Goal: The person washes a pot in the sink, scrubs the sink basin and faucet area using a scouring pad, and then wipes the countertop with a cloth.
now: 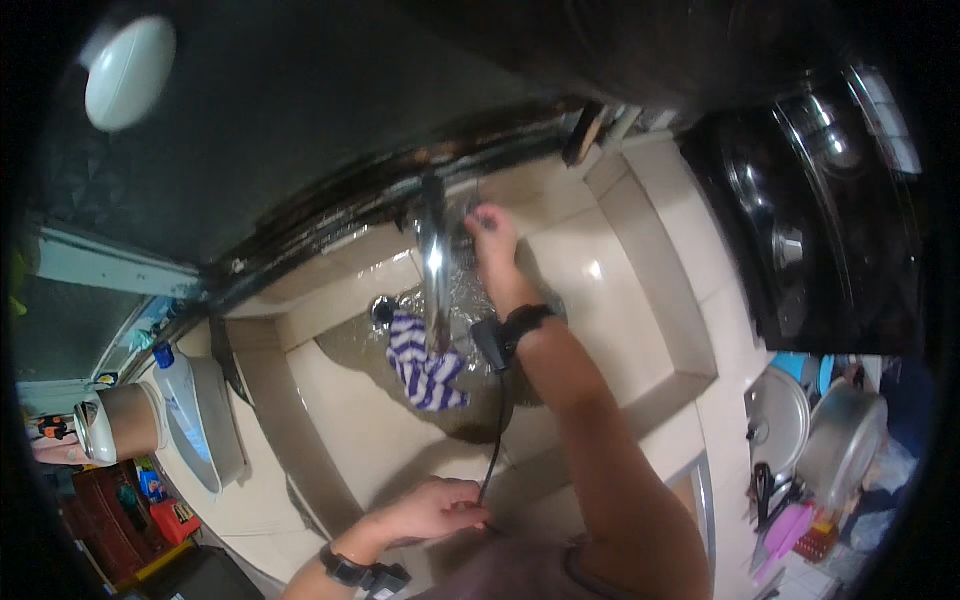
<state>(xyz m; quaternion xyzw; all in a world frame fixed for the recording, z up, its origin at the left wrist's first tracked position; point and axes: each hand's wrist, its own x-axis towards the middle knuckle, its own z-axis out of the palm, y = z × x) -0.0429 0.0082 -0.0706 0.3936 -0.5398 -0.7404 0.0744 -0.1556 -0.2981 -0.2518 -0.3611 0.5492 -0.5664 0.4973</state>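
My right hand point(495, 231) reaches past the chrome faucet point(436, 262) to the back of the tiled sink point(630, 315). Its fingers curl around a small dark object point(486, 218), too blurred to name. A black wrist strap point(527, 321) with a dark block point(491, 346) sits on that arm. From the block a black cable point(498, 427) runs down to my left hand point(442, 510), whose fingertips close on it at the sink's near side. A purple-and-white striped cloth point(424, 367) lies wet in shallow greyish water point(472, 420), partly under the spout.
A grey plastic basin point(225, 442) holding a blue-capped bottle point(180, 397) stands on the left ledge, beside a lidded container point(124, 424). At right are a glossy black appliance point(817, 225), metal pots point(844, 442) and a pink utensil point(786, 536). A dark wall rises behind the sink.
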